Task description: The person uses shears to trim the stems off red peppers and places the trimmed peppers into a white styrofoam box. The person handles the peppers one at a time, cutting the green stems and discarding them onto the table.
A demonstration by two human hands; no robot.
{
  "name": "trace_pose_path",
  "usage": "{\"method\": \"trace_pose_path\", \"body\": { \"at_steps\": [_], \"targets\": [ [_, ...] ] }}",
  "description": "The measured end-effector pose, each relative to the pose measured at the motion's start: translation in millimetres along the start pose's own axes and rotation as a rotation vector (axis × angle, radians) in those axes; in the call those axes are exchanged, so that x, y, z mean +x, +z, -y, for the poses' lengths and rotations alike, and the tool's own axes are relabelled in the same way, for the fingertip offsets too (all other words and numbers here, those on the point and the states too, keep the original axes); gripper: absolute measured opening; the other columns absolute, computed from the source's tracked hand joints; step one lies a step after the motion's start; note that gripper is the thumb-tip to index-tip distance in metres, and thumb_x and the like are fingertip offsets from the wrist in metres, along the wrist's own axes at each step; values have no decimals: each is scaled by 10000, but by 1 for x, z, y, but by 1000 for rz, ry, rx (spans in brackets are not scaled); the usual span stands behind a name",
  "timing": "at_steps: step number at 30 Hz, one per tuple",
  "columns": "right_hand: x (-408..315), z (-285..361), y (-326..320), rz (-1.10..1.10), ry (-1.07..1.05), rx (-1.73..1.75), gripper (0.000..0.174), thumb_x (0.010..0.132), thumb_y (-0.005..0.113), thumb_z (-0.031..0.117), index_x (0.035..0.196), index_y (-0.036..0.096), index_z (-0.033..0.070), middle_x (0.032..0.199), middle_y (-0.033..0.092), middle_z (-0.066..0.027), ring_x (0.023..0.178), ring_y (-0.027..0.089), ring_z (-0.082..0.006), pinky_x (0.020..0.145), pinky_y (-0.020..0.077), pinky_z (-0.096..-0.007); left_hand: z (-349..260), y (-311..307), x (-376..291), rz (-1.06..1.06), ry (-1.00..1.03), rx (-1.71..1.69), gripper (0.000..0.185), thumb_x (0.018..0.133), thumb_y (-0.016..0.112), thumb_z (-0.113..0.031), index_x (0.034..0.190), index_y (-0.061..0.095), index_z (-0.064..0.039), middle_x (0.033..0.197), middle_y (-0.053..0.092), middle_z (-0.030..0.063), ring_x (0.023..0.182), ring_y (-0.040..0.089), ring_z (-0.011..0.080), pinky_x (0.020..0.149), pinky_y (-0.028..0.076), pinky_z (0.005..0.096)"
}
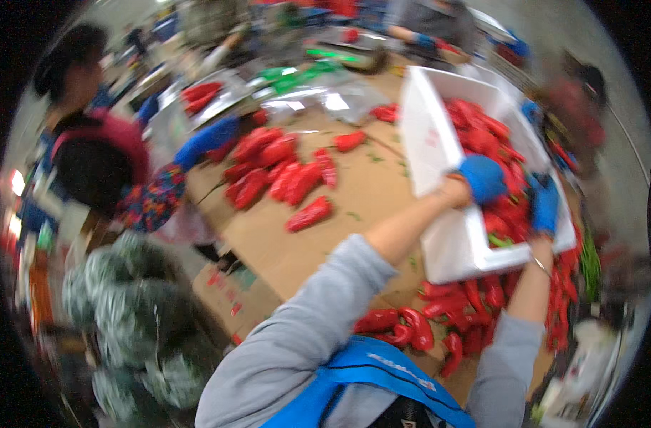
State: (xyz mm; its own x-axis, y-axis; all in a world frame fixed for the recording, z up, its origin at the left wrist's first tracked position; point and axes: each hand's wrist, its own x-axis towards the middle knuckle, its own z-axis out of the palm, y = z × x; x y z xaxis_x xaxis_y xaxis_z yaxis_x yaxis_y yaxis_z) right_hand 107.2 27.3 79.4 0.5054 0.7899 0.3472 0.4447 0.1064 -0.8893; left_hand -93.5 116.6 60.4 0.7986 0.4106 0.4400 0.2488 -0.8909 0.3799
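A white foam box (430,139) stands tilted in the view on the cardboard-covered table (373,198), with many long red peppers (478,125) inside. My left hand (481,179), in a blue glove, reaches over the near wall into the box and lies on the peppers. Along the box's right side, my blue-gloved right hand (545,206) is also down among them. The fingers of both hands are hidden or blurred, so any grip is unclear. A green stem or pepper (499,242) shows at the box's near end. More red peppers (459,307) are heaped on the table below the box.
Loose red peppers (299,179) lie left of the box. Clear plastic bags (331,104) and a scale with a lit green display (339,55) are beyond. A co-worker's blue sleeve (208,142) reaches in from the left. Plastic-wrapped green bundles (138,315) stand at lower left.
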Motion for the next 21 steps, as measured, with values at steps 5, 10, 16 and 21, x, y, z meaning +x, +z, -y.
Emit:
{"method": "trace_pose_path", "body": {
  "at_steps": [5, 10, 16, 21],
  "targets": [
    [-10, 18, -3, -255, 53, 139, 264, 826, 596, 144, 1033, 588, -20, 848, 642, -84, 659, 593, -131, 562, 472, -225, 38, -31, 25, -270, -312, -1117, 272, 896, 477, -248, 1013, 646, -70, 796, 663, 76, 633, 614, 143, 542, 469, 242],
    [-10, 21, -4, -318, 51, 179, 183, 867, 522, 172, 948, 592, 24, 736, 613, -50, 571, 558, -125, 502, 432, -227, 100, -34, 48, -441, -443, -791, 230, 888, 521, -165, 1053, 622, -41, 908, 653, 67, 732, 627, 141, 627, 508, 263],
    [-2, 7, -7, -219, 46, 18, 282, 850, 541, 215, 1068, 592, 44, 931, 609, -44, 796, 554, -156, 673, 441, -292, 92, -12, 85, -306, -284, 39, 300, 785, 549, -322, 872, 668, -61, 923, 627, 217, 857, 615, 375, 768, 488, 449],
    [2, -5, -22, -161, 114, 142, 308, 871, 544, 218, 1123, 570, 43, 1011, 622, -49, 842, 552, -127, 692, 420, -254, 62, -4, 78, 146, -294, 361, 263, 714, 614, -278, 912, 704, -130, 994, 658, 128, 915, 641, 264, 750, 510, 395]
  ]
}}
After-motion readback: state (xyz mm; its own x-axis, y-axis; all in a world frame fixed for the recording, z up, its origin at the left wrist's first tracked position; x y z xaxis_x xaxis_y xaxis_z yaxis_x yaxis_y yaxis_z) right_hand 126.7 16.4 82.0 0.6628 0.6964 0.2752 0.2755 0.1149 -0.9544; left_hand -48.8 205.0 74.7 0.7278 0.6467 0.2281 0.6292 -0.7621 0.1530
